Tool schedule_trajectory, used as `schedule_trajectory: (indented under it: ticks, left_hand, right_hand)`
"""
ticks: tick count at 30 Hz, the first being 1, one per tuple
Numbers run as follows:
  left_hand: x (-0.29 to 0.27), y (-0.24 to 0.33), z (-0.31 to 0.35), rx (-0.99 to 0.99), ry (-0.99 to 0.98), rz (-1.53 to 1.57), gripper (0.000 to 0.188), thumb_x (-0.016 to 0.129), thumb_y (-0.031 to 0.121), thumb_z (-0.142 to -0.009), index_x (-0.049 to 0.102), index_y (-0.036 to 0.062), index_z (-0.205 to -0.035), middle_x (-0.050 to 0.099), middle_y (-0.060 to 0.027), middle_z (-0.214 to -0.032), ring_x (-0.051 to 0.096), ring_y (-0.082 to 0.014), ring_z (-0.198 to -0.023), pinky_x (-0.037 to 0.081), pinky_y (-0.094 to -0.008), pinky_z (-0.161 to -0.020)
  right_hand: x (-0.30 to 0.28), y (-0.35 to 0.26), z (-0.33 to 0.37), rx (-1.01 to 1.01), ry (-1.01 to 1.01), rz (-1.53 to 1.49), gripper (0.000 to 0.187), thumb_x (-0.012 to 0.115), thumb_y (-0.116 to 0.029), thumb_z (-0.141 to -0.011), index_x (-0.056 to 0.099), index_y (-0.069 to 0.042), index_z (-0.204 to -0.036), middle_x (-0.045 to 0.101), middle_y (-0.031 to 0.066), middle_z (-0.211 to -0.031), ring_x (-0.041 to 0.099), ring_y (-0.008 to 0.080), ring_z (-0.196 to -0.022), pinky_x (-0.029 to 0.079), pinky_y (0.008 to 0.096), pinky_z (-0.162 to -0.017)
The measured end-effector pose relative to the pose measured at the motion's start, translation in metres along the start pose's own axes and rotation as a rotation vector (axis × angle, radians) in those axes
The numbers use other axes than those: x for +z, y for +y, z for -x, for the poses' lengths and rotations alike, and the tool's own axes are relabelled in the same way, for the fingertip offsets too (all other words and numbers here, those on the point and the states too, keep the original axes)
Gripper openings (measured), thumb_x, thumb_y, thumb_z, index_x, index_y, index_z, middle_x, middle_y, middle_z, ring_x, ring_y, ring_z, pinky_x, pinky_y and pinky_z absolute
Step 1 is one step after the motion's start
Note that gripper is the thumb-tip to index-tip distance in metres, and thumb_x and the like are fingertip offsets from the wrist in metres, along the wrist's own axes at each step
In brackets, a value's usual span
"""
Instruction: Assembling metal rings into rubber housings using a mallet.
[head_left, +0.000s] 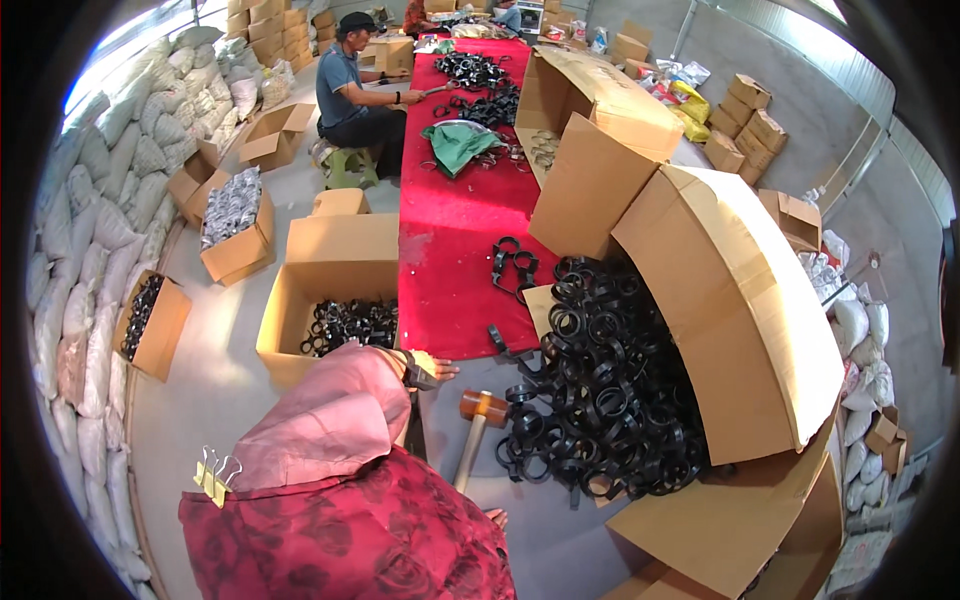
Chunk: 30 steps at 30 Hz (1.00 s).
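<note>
My left hand [432, 367] rests at the grey table's left edge, fingers stretched out and nothing visible in them. A dark band circles that wrist below a pink sleeve. Just beyond it is a mallet [483, 407] with a brown head and a pale wooden handle slanting down toward me. Of my right hand [497, 517], only the fingertips show past my red floral garment, near the lower end of the handle; whether they hold anything is hidden. To the right of the mallet, a large heap of black ring clamps [610, 390] spills from a tipped cardboard box [730, 300].
A red cloth [440, 300] covers the table ahead, bearing loose black clamps [513, 265] and a green bag [462, 145]. An open carton [330, 275] of black parts stands left. Farther off, a seated person [360, 90] works at the table. Stacked sacks [100, 250] line the left wall.
</note>
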<state>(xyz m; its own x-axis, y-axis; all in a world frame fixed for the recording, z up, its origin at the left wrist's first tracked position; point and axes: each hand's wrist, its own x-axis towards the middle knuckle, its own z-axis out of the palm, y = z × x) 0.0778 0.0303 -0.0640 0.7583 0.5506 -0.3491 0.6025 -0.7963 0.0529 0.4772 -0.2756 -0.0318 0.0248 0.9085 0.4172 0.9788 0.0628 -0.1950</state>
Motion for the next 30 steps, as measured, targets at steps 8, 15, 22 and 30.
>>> schedule_trajectory:
  ticks: [8,15,22,30]
  left_hand:
    - [-0.045,0.011,-0.016,0.052,-0.184,-0.042,0.080,0.045,0.044,-0.093,0.023,0.0041,-0.159,0.017,-0.0187,-0.169,0.037,-0.0386,-0.148,0.051,-0.0509,-0.108]
    - [-0.037,0.002,-0.075,0.224,-0.159,-0.053,0.079,0.043,0.042,-0.094,0.022,0.0006,-0.158,0.018,-0.0225,-0.168,0.037,-0.0399,-0.148,0.048,-0.0512,-0.111]
    - [-0.021,-0.002,-0.038,0.156,-0.179,-0.069,0.079,0.046,0.041,-0.095,0.025,-0.0054,-0.155,0.025,-0.0283,-0.163,0.035,-0.0429,-0.148,0.038,-0.0505,-0.120]
    - [-0.096,0.002,0.061,0.249,0.274,0.380,0.087,0.066,0.036,-0.081,0.037,-0.0056,-0.152,0.032,-0.0262,-0.161,0.043,-0.0388,-0.144,0.046,-0.0440,-0.113]
  right_hand:
    - [-0.012,0.001,-0.017,0.056,0.050,0.012,0.069,0.057,-0.032,-0.088,0.043,0.000,-0.148,0.047,0.0190,-0.150,0.046,0.0364,-0.139,0.034,0.0574,-0.117]
    - [0.013,0.014,-0.012,0.143,0.041,0.113,0.072,0.058,-0.031,-0.087,0.042,0.000,-0.149,0.047,0.0197,-0.150,0.046,0.0373,-0.138,0.034,0.0577,-0.116]
    - [0.023,0.010,-0.011,0.186,0.063,0.047,0.074,0.060,-0.030,-0.085,0.041,0.000,-0.150,0.046,0.0204,-0.151,0.046,0.0382,-0.138,0.034,0.0580,-0.116]
    - [0.004,-0.021,-0.015,0.242,-0.143,-0.100,0.076,0.061,-0.028,-0.085,0.038,0.001,-0.151,0.045,0.0221,-0.151,0.044,0.0395,-0.140,0.032,0.0584,-0.117]
